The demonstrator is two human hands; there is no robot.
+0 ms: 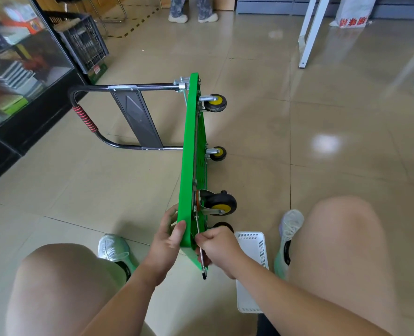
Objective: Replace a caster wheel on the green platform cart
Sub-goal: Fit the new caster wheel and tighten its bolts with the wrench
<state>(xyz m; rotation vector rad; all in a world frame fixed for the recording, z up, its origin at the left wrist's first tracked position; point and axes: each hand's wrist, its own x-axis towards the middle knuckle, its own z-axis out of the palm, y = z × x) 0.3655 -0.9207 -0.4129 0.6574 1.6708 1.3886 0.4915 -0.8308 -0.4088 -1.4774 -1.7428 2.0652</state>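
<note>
So, green cart (189, 166) is tipped up on its long side on the tiled floor (322, 141), deck standing upright, underside facing right, folding handle (133, 88) stuck out to the left and lying low over the floor. Left hand (169, 241) grasps the near end of the deck, thumb laid on the green edge, fingers wrapped round to the top face. Right hand (219, 246) is clenched round a wrench (202, 263) held flat against the underside at the near corner; its working end is hidden, so I can't tell what it sits on. Upper near caster (219, 206), black with a yellow hub, sticks out just above the right hand. Lower near wheel (223, 225) is mostly hidden behind the knuckles. Two far wheels (215, 103) and (217, 154) sit at the handle end. White basket (252, 275) lies on the floor just right of the right hand, between the person's shoes. Further out: black crate (84, 42) and glass cabinet (19, 69) at the left, white table leg (310, 32) and white bag (351, 13) at the far right, another person's feet (192, 16) at the far edge.
</note>
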